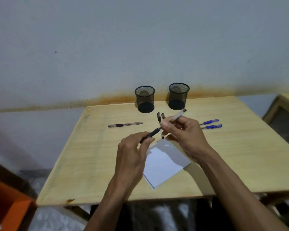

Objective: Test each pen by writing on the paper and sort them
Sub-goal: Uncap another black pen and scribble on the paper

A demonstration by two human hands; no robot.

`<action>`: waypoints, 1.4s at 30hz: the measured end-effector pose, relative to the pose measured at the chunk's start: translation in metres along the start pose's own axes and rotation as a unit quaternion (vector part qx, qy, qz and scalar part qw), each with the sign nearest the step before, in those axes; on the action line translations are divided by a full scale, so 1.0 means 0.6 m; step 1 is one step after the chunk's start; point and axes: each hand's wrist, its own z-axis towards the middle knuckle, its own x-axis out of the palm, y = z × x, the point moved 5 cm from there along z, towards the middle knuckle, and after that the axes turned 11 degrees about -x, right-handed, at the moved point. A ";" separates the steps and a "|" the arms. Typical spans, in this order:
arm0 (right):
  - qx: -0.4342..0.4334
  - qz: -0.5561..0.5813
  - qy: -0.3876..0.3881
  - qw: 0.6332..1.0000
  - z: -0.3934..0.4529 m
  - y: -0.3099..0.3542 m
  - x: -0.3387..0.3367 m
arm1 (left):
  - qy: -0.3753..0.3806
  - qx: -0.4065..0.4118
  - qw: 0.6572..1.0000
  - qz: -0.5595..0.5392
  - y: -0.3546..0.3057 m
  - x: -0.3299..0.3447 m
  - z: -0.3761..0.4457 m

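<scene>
Head camera looks down on a wooden table [90,164], where the left hand [132,154] pinches the dark grip end of a black pen [167,124] and the right hand [185,135] curls its fingers round the clear barrel, above the white paper [163,165]. Two more black pens [160,116] lie behind the hands, another black pen [125,125] lies to the left, two blue pens [210,124] to the right, and two empty mesh cups [144,99] stand by the wall.

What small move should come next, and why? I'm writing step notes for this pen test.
Probably pull the black cap off with the left hand: the right hand grips the clear-barrelled pen above the white paper sheet, the left pinches its capped end, and both black mesh cups look empty.
</scene>
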 end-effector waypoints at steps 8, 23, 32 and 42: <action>-0.005 0.063 -0.136 0.989 -0.002 0.012 -0.104 | 0.041 -0.032 0.999 -0.008 -0.019 0.003 -0.001; 0.040 -0.004 -0.120 0.992 -0.033 -0.039 -0.115 | -0.003 -0.139 0.977 0.160 0.143 -0.025 0.094; 0.047 -0.025 -0.114 0.992 -0.037 -0.043 -0.093 | 0.006 -0.192 0.962 0.192 0.179 -0.017 0.141; 0.062 -0.003 -0.118 0.991 -0.045 -0.063 -0.078 | -0.049 -0.102 0.990 0.080 0.136 -0.031 0.084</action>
